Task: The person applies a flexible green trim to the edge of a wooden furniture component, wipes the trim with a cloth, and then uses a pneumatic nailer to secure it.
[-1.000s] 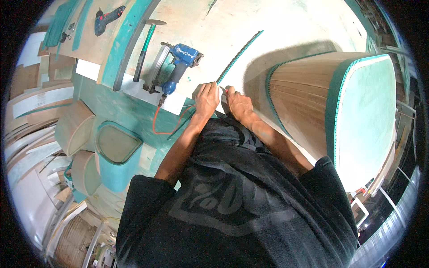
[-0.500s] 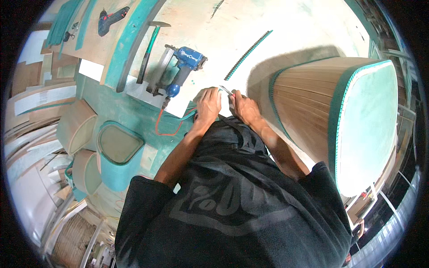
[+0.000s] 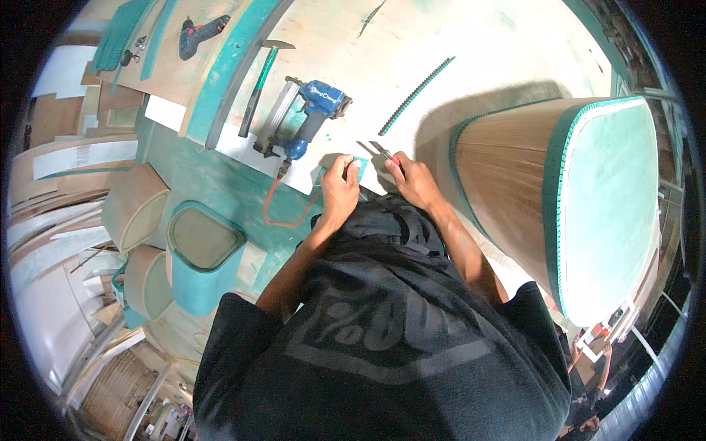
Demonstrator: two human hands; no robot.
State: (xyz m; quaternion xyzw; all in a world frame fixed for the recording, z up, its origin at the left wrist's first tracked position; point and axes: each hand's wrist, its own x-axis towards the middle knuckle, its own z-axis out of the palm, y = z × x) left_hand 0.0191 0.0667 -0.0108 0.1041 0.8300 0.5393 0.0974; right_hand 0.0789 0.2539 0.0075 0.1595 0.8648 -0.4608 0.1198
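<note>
My left hand [image 3: 340,194] is closed, pinching a small teal strip piece [image 3: 362,168] at the table's near edge. In my right hand [image 3: 418,184] is a utility knife [image 3: 379,148] with a red part on its handle, its blade pointing up and left, apart from the teal piece. Beyond my hands lies a dark green notched strip [image 3: 416,95]. A blue air nail gun [image 3: 318,110] rests left of it, beside a hammer [image 3: 258,91] with a green and black handle. Close on my right, a tapered wooden shell [image 3: 507,151] with teal-edged ends lies on its side.
An orange air hose [image 3: 268,208] hangs from the nail gun over the table edge. Below left stand several wood and teal tubs [image 3: 206,275]. A cordless drill [image 3: 195,40] lies on a panel at the far left. Another person [image 3: 590,397] shows at lower right.
My hands have drawn apart, the knife blade moving away from my left fingers. The teal piece shows more plainly in my left hand. The whole view has shifted slightly.
</note>
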